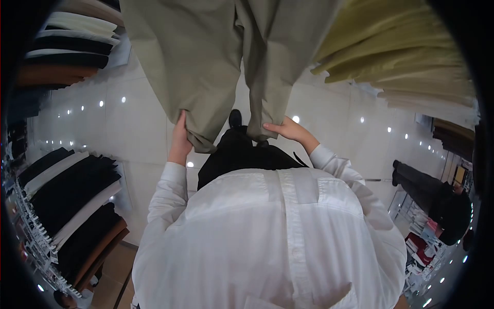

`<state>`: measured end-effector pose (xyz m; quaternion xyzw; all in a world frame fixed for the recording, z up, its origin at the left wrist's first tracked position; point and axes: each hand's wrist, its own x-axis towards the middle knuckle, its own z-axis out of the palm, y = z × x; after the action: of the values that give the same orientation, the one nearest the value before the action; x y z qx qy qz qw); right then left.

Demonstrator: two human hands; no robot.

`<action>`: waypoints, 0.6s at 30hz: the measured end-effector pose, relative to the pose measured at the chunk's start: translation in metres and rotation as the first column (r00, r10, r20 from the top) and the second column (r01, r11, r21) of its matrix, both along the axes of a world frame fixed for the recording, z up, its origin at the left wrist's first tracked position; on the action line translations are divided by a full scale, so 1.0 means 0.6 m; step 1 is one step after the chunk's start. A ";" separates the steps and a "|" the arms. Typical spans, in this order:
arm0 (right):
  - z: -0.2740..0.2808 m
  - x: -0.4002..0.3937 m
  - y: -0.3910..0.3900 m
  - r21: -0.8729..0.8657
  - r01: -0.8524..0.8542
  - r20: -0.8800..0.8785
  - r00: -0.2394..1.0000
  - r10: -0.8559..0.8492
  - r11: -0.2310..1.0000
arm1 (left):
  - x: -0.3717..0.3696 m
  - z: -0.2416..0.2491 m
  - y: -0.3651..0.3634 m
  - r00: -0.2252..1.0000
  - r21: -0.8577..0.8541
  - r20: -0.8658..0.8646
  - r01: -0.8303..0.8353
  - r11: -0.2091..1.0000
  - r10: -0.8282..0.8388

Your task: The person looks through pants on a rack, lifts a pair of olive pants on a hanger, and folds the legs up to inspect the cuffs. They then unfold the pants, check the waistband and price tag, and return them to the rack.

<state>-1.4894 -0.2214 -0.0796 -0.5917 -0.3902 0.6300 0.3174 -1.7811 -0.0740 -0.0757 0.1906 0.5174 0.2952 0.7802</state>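
At centre frame, the left hand (180, 140) pinches the hem of one leg of a pair of pale khaki cotton trousers (206, 56), while the right hand (288, 130) closes on the cuff of the other leg, apparently spreading the two legs apart so the garment hangs flat for inspection; the trousers drop from the top of the frame down to the person's white button-front shirt (267, 237). Folded olive and cream garments (401, 51) hang at upper right, dark trousers on a rack (72, 201) fill the lower left, above a glossy white tiled floor (118, 123)
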 end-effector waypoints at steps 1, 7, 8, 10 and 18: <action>0.035 -0.004 -0.009 -0.074 0.007 -0.133 0.991 -0.017 0.997 | 0.008 0.021 -0.007 0.998 0.007 0.057 0.030 1.000 -0.031; 0.139 0.006 -0.102 -0.194 0.182 -0.771 0.579 -0.264 0.964 | 0.061 0.036 -0.099 0.970 0.581 -0.217 0.036 0.813 0.112; 0.139 0.014 -0.118 -0.173 0.177 -0.864 0.446 -0.236 0.969 | 0.068 0.037 -0.115 0.903 0.807 -0.287 0.047 0.589 0.320; 0.142 0.020 -0.137 -0.128 0.186 -0.970 0.183 -0.163 0.974 | 0.054 0.054 -0.143 0.660 0.744 -0.667 0.562 0.363 0.346; 0.161 -0.015 -0.153 -0.133 0.134 -0.991 -0.014 -0.132 0.982 | 0.114 0.045 -0.216 0.103 0.115 -0.990 0.986 0.124 0.101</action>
<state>-1.4986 -0.3134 0.0171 -0.0077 0.0057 0.8296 0.5582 -1.7125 -0.2035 -0.0489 0.8743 0.4554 0.0009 0.1681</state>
